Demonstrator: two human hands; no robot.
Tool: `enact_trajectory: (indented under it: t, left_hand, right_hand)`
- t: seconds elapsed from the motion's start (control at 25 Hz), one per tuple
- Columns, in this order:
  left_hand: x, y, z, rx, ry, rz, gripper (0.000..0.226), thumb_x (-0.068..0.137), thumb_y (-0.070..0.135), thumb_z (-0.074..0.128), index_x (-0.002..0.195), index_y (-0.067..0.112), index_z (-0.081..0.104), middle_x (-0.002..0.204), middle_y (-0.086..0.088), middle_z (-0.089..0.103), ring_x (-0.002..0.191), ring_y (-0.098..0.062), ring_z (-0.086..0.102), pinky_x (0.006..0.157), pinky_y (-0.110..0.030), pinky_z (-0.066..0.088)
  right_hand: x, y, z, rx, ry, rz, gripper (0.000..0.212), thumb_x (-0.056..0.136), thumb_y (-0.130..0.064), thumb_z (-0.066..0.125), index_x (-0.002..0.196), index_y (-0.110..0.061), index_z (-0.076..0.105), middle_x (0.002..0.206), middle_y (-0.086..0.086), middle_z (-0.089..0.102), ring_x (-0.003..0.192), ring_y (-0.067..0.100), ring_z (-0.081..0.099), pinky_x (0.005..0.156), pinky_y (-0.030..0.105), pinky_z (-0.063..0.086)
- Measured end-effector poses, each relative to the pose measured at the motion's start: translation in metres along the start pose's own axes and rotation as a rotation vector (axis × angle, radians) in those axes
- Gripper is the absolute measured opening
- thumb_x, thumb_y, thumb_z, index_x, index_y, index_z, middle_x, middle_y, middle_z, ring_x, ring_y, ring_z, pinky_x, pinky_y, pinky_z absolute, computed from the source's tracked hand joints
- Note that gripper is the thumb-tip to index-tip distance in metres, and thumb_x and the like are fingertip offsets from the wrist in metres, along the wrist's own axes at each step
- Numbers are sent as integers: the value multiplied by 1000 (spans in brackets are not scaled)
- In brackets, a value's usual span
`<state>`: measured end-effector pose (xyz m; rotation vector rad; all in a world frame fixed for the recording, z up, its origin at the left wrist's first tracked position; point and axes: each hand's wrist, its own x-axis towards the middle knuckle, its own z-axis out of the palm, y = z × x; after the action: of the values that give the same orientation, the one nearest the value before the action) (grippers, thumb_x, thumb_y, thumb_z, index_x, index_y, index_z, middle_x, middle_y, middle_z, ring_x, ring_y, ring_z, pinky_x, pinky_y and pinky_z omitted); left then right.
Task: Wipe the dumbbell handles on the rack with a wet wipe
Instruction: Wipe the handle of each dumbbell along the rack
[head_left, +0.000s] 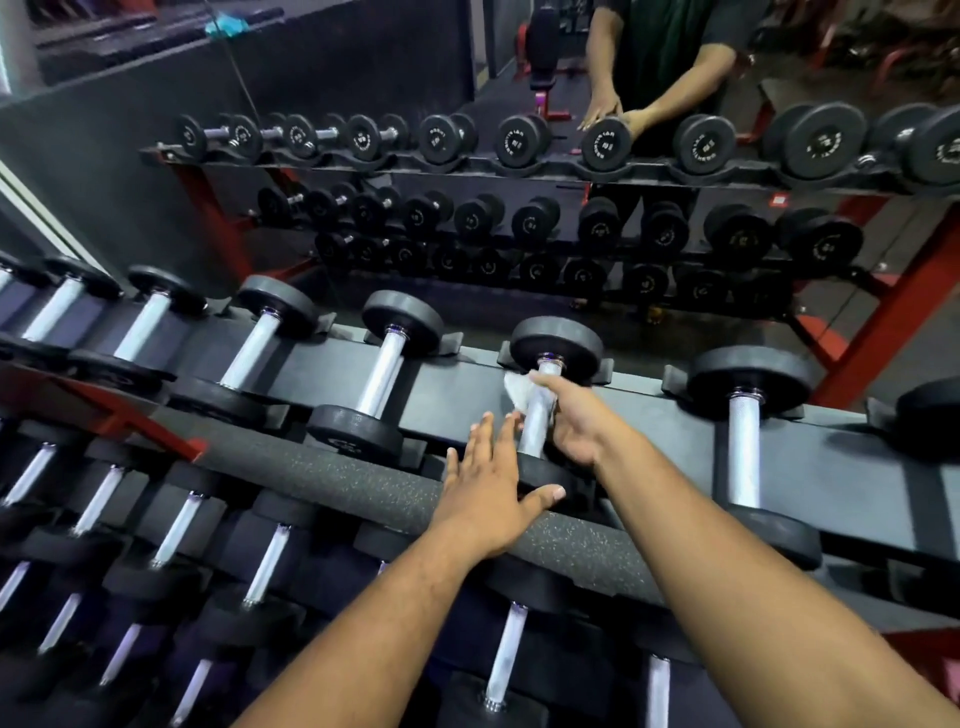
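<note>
Along the left and lower left of the frame the rack carries rows of dumbbells with bare steel handles running up the picture from near end to far end; whether any of them has been wiped cannot be told.

At centre, the left hand lies flat with fingers spread and straight, resting on the near weight and the padded rail, holding nothing. Its fingertips sit just left of the handle being worked.

Just right of that, the right hand curls round the upper part of this handle with the wipe pinched against the steel; a white corner sticks out at the hand's upper left. The handle's long axis runs from the lower centre up toward the far weight, tilting slightly right, so it lies straight ahead of the right hand's grip. The right hand is plainly the one on the work; the left only steadies. The stroke, by my judgement, should travel along that axis, down toward the near weight.

Further right, the next dumbbell lies parallel, well apart from both hands.

At the top, a mirror shows the person and the rack.
</note>
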<state>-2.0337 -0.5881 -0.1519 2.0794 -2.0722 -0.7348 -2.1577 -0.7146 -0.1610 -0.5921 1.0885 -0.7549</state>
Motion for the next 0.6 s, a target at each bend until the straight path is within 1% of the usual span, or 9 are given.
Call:
enact_trajectory:
  t: [0.08, 0.12, 0.24, 0.28, 0.36, 0.4, 0.48, 0.52, 0.6]
  left_hand:
    - [0, -1, 2, 1, 10, -3, 105, 92, 72, 46, 159, 22, -18, 166, -3, -25, 153, -17, -22, 125, -48, -8]
    - [1, -1, 2, 2, 10, -2, 105, 92, 72, 46, 159, 22, -18, 166, -3, -26, 153, -17, -22, 125, -47, -8]
    - [1, 2, 0, 7, 2, 2, 105, 92, 72, 46, 159, 22, -18, 166, -3, -25, 153, -18, -22, 125, -48, -9]
    - [0, 2, -1, 6, 5, -3, 105, 92, 72, 46, 159, 22, -18, 166, -4, -25, 153, -17, -22, 125, -48, -9]
    - [-2, 2, -2, -2, 1, -11, 105, 92, 72, 46, 159, 23, -18, 167, -4, -24, 153, -18, -21, 125, -48, -9]
    - [-1, 2, -3, 0, -1, -14, 105, 92, 72, 47, 159, 23, -18, 167, -4, -24, 153, -18, -21, 125, -48, -9]
    - [0, 1, -2, 2, -7, -13, 106, 92, 71, 47, 159, 22, -18, 167, -5, -24, 154, -20, -20, 125, -49, -8]
    - [0, 2, -2, -1, -5, -10, 106, 92, 71, 48, 159, 21, -18, 167, -5, -24, 154, -20, -20, 125, -49, -9]
    - [0, 2, -2, 1, 2, -3, 106, 93, 71, 47, 158, 20, -20, 166, -6, -25, 153, -20, -22, 124, -48, -10]
  right_hand:
    - [-17, 18, -9, -177, -104, 63, 33, 95, -32, 64, 114, -6, 66, 91, 13, 72, 72, 22, 70, 69, 32, 59]
    - [-24, 17, -11, -198, -133, 83, 32, 95, -33, 64, 112, -6, 67, 87, 11, 73, 69, 20, 71, 64, 30, 60]
    - [-12, -6, -5, 20, 4, -18, 25, 96, -32, 63, 98, -7, 66, 67, 4, 71, 57, 15, 69, 53, 25, 56]
    - [-10, -12, 1, 55, 29, -46, 27, 95, -32, 63, 101, -6, 67, 69, 6, 72, 60, 16, 69, 56, 26, 56]
    - [-12, -5, 4, -30, -12, -22, 32, 94, -32, 65, 112, -5, 67, 87, 14, 73, 73, 23, 71, 70, 32, 59]
    - [-16, 6, -1, -136, -49, 3, 30, 95, -29, 65, 114, -6, 67, 93, 15, 73, 77, 23, 70, 74, 33, 57]
    - [-28, 25, -13, -359, -93, 6, 18, 97, -16, 61, 109, -5, 70, 93, 13, 71, 76, 21, 67, 71, 31, 55]
    - [-32, 30, -17, -413, -70, -52, 16, 97, -9, 58, 104, -4, 71, 89, 13, 69, 74, 21, 63, 68, 31, 53]
    - [-34, 30, -19, -508, 76, -299, 21, 95, -5, 54, 94, -11, 73, 80, 11, 67, 73, 24, 58, 62, 31, 46]
